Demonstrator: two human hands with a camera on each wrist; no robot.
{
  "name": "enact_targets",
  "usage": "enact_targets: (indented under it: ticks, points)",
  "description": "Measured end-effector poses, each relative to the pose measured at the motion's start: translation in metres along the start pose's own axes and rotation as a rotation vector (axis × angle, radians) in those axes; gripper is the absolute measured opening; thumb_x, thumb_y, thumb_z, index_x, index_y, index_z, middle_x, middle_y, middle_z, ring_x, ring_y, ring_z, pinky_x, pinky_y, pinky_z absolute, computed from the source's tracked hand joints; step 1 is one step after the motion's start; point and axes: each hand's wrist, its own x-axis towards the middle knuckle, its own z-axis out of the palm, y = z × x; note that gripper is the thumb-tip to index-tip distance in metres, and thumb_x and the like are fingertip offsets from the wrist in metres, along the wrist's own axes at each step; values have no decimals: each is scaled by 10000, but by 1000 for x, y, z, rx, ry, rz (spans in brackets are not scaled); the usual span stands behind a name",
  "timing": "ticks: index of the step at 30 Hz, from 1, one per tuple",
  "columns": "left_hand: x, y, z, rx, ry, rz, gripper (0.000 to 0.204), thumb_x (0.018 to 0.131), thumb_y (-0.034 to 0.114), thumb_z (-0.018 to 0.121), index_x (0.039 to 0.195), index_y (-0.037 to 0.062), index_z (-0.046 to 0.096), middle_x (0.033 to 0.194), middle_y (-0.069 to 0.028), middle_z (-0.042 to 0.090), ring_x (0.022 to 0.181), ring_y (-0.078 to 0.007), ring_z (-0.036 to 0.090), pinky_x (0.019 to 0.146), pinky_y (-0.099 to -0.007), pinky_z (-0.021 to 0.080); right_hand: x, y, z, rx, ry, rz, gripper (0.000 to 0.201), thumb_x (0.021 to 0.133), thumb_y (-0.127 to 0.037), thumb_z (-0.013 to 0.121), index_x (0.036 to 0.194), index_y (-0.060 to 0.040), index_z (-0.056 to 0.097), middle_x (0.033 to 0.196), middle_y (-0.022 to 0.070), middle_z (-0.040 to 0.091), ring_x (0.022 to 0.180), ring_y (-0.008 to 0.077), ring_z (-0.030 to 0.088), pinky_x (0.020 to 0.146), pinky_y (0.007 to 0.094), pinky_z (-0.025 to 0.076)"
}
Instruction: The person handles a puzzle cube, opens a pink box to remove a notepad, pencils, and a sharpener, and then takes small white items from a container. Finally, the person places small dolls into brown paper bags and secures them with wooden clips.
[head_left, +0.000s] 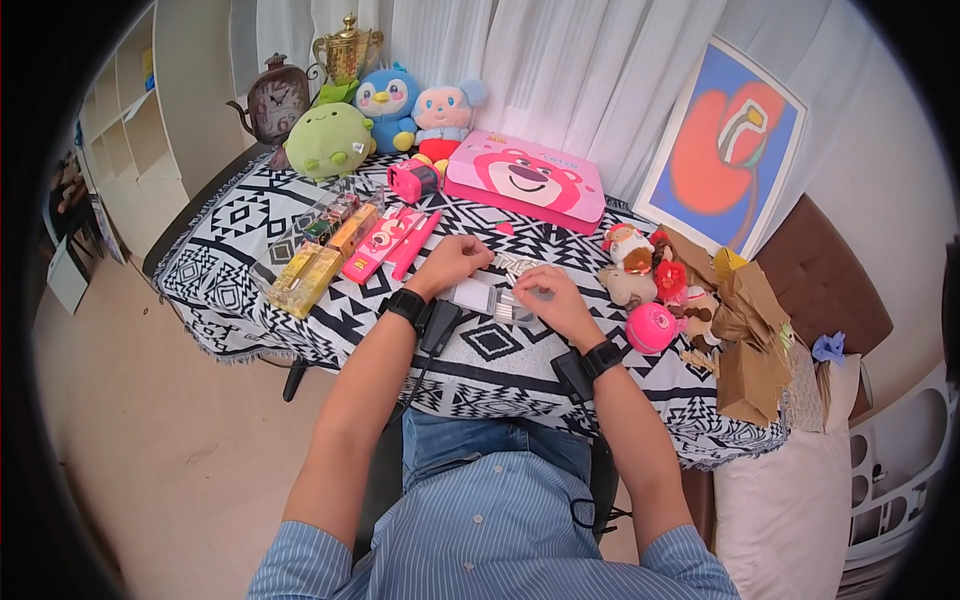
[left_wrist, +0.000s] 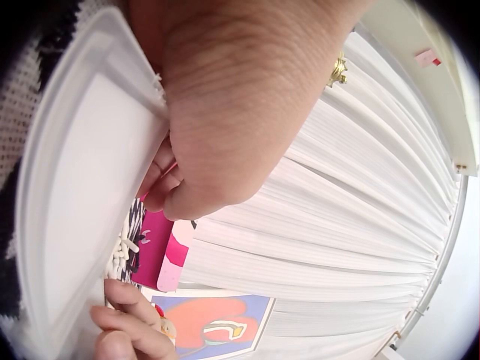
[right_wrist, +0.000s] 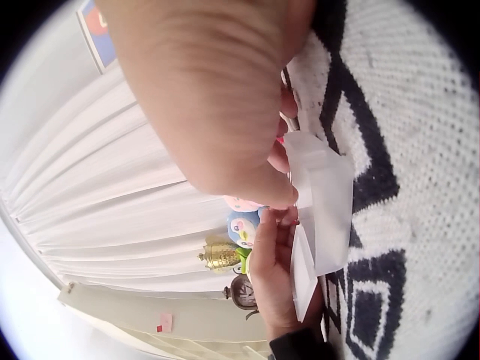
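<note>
A clear plastic box (head_left: 508,308) with its flat lid (head_left: 472,295) folded out to the left lies before the person. Just beyond it is a loose pile of short white sticks that look like cotton swabs (head_left: 513,265). My left hand (head_left: 455,265) hovers above the lid, fingers curled in toward the swabs (left_wrist: 124,251). Over the box's right part, my right hand (head_left: 555,297) bends its fingers down, thumb tip right at the rim of the box (right_wrist: 322,206). Palms hide most of both grips; I cannot tell whether swabs are between the fingers.
A pink bear case (head_left: 525,180) stands behind the hands. To the left lie pink packages (head_left: 383,245) and yellow boxes (head_left: 305,280); plush toys (head_left: 330,140) sit behind them. Small plush toys (head_left: 630,265), a pink ball (head_left: 652,328) and brown paper bags (head_left: 748,380) crowd the right.
</note>
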Motion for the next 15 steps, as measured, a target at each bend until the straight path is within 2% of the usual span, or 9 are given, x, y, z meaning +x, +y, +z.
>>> enact_targets:
  ticks: [1,2,4,7,10,15]
  points:
    - [0,1,0,-2,0,-3,183,856,218,652,842,36,642,762,3,639,656,-67,540,606,-227,442,1,1,-1,43,60,44,99,794,-130,707,869,-67,704,893,27,629,891,170,548,779,283,437]
    - [-1,1,0,-4,0,-5,181,857,216,649,841,36,641,763,3,639,657,-66,540,607,-227,443,1,4,-1,42,60,44,99,794,-130,707,869,-67,704,893,27,629,891,170,548,779,283,437]
    - [-1,2,0,4,-4,-13,181,858,215,648,845,35,643,765,2,641,660,-67,543,609,-227,444,3,14,-2,72,219,184,121,803,-124,699,891,-41,700,842,43,622,768,139,560,673,254,443]
    - [-2,3,1,12,0,-26,183,860,216,646,854,33,646,768,1,643,666,-68,547,610,-228,445,3,24,-2,-2,136,127,137,797,-116,700,904,-31,700,824,51,607,714,123,551,653,248,442]
    - [-3,5,0,12,2,-21,187,859,217,647,860,30,648,771,-1,645,670,-69,550,611,-229,445,5,28,0,-69,142,81,155,777,-106,714,912,-32,696,800,43,589,695,115,540,638,244,441]
    - [0,0,0,4,6,-6,190,859,218,647,860,29,649,776,-4,648,675,-69,551,616,-229,446,8,31,0,-54,156,168,196,743,-95,735,924,-37,687,772,37,559,697,121,525,642,242,440]
